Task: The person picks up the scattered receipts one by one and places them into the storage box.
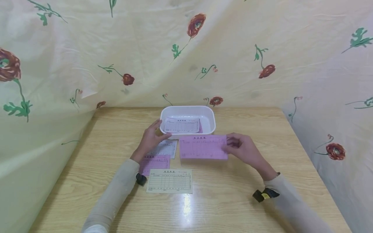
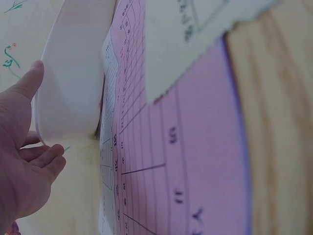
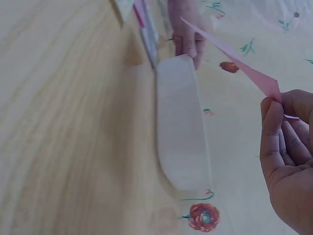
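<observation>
A pink printed slip (image 1: 203, 147) is pinched between the thumb and fingers of my right hand (image 1: 243, 147), raised just in front of the white plastic tray (image 1: 213, 124). My left hand (image 1: 150, 137) holds the tray's front left corner, thumb at the front and fingers on the left side. Inside the tray lie a white slip (image 1: 182, 125) and a pink one peeking out under it. On the table, a white slip (image 1: 166, 148), a second pink slip (image 1: 158, 163) and a pale yellow-green slip (image 1: 169, 181) overlap in a row, partly hidden by my left arm.
The wooden table (image 1: 227, 207) carries the tray near its back edge. Behind and at both sides hangs a cream cloth (image 1: 151, 38) with red flowers. Each wrist wears a black strap, such as the right strap (image 1: 266, 194).
</observation>
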### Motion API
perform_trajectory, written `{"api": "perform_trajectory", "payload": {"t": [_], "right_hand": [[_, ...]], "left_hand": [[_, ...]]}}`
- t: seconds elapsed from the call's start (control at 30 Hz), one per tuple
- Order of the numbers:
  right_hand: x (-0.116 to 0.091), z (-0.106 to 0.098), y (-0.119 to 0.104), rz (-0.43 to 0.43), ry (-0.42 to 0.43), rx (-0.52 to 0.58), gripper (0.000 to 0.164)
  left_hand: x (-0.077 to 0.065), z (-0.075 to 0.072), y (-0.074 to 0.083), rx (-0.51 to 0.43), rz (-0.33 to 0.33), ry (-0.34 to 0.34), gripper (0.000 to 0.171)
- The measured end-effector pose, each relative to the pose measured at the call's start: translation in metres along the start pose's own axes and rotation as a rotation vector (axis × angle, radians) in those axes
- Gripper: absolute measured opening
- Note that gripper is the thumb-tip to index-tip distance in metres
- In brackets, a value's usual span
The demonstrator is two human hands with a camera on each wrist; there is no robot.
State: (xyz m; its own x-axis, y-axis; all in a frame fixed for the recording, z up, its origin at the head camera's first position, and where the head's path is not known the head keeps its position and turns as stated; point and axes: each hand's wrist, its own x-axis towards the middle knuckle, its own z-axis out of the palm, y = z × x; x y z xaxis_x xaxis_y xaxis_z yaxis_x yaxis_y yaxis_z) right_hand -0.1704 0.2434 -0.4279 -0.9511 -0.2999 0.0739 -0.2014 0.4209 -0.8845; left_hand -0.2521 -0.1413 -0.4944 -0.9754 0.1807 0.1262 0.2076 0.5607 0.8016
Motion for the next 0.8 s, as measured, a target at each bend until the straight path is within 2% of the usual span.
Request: {"api": "perform_trajectory", "payload": {"t": [0.17,0.53,0.8], "right_hand": [[0.007,-0.005,-0.009,0.001,0.066,0.041,0.034],[0.030,-0.013,-0.017,-0.057,0.162,0.096,0.033],[0.058,-0.017,-0.021,-0.096,0.195,0.107,0.035]], "left_hand": [[0.000,0.000,0.001,0.004,-0.005,0.001,0.089],[0.000,0.000,0.001,0.003,-0.023,-0.010,0.093],[0.001,0.000,0.000,-0.005,-0.023,-0.005,0.092]]}}
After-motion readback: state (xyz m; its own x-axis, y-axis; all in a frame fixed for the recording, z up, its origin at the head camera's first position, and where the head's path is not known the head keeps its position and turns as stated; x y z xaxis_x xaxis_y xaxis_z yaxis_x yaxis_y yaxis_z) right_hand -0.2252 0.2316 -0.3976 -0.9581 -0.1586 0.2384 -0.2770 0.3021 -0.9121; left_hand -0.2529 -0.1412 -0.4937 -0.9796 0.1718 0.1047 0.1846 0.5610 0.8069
